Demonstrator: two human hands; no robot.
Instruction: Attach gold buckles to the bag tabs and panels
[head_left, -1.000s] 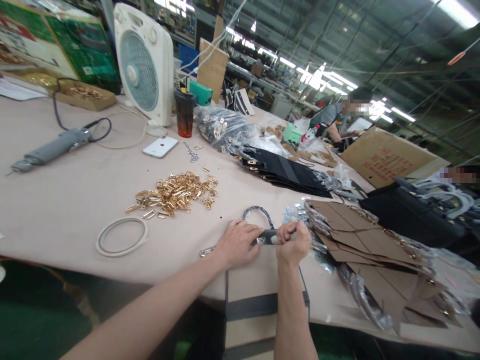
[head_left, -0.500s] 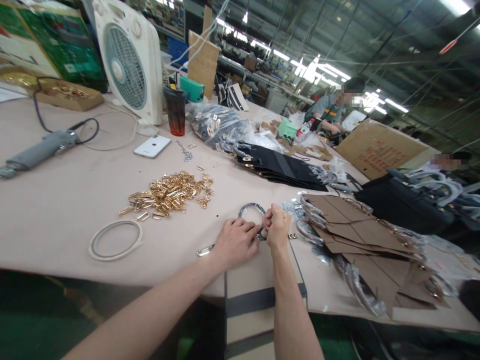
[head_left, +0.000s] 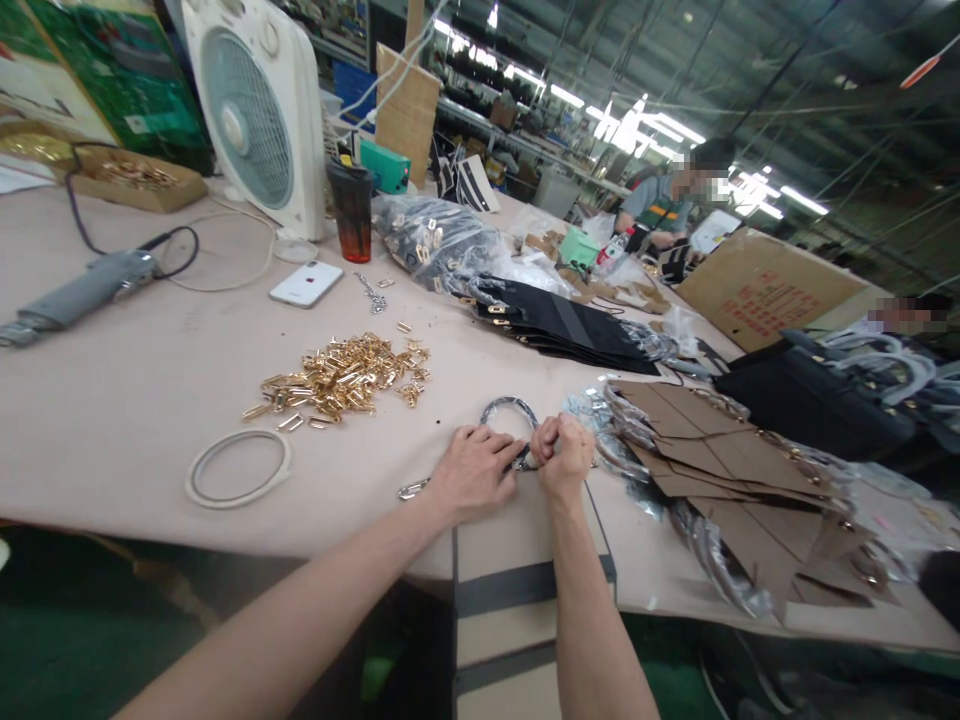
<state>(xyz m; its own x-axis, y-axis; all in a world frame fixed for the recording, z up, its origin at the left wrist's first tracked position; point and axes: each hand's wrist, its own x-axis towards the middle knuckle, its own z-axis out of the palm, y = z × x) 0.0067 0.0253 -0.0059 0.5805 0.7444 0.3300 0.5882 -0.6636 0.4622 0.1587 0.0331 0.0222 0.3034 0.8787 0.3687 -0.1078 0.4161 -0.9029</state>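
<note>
A beige bag panel with dark trim [head_left: 517, 600] hangs over the table's near edge. A wrapped loop handle [head_left: 508, 408] arches up from it. My left hand [head_left: 474, 472] presses down on the panel's top, its fingers curled against the handle's base. My right hand [head_left: 561, 455] is closed in a fist beside it, gripping the handle's end fitting. The two hands touch each other. A small metal clip [head_left: 412, 489] lies just left of my left wrist.
A heap of gold metal fittings [head_left: 341, 376] and a tape ring [head_left: 238, 467] lie to the left. Brown card pieces with wrapped handles [head_left: 720, 470] are stacked to the right. Further back are black panels [head_left: 570, 330], a phone [head_left: 306, 284], a cup [head_left: 351, 212], a fan [head_left: 251, 110], a power tool [head_left: 79, 290]. Other workers sit far right.
My right hand has slid left along the panel's top until it met my left hand by the handle. The view shifted slightly.
</note>
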